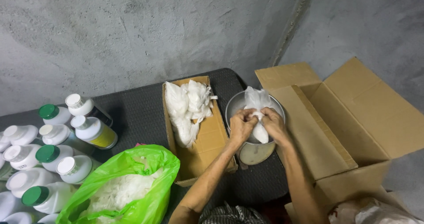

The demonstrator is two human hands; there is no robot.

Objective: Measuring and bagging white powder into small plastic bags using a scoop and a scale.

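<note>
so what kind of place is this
Probably a small packing or storeroom corner: bare concrete walls, open cartons, rows of white bottles, and both hands tying a small bag over a metal scale bowl.

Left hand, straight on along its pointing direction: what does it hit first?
The left hand points up-right and already touches the small white bag that both hands pinch over the metal bowl. Past the bag, probably the right hand; depth is unclear.

Small white pouch (pixel 258 118) over metal bowl (pixel 234 107)
</note>
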